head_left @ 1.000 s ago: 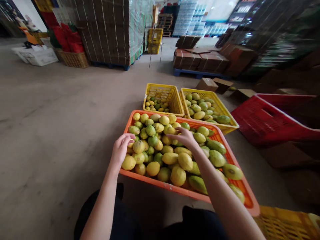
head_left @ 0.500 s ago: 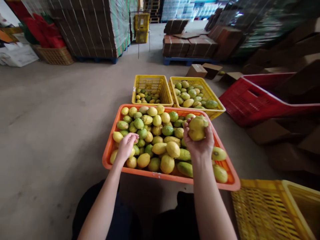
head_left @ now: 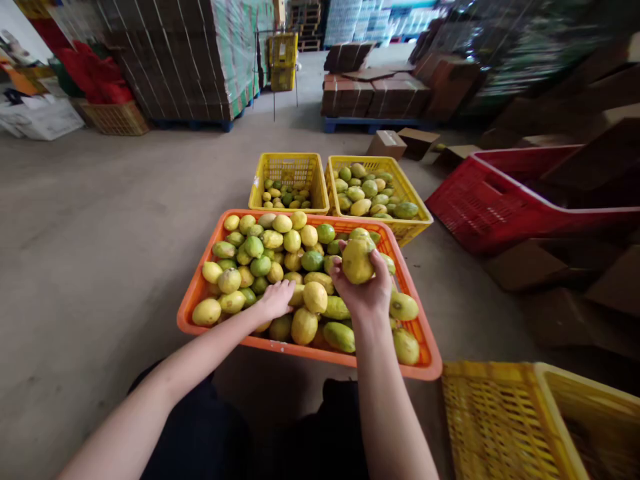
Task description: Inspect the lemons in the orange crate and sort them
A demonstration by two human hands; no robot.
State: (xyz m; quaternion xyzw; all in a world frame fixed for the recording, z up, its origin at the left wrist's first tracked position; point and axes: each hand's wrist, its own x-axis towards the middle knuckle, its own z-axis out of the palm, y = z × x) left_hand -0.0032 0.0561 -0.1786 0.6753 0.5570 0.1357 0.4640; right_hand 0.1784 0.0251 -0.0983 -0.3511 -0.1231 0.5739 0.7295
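Observation:
A wide orange crate [head_left: 310, 352] full of rounded and oblong yellow-to-green fruits is right in front of me. Raised above its right half, my right hand [head_left: 363, 293] has its fingers wrapped round a large, lumpy yellow-green fruit [head_left: 358, 260], palm up. My left hand [head_left: 277, 299] lies low over the middle of the pile, fingers stretched out to the right. Its fingertips are at an oblong yellow fruit [head_left: 297, 295]; I cannot tell if they press on it. A rounder yellow fruit [head_left: 315, 297] lies just right of that one.
Behind the orange crate stand two yellow crates: the left crate [head_left: 254, 193] with a low layer of small fruits, the right crate [head_left: 417, 228] fuller. A red crate [head_left: 465, 207] holding cardboard is to the right. Another yellow crate [head_left: 495, 420] sits at lower right.
My left hand has moved right, from the crate's left part to its middle, and its fingers have stretched out. The right hand still holds its fruit. The view has shifted a little right.

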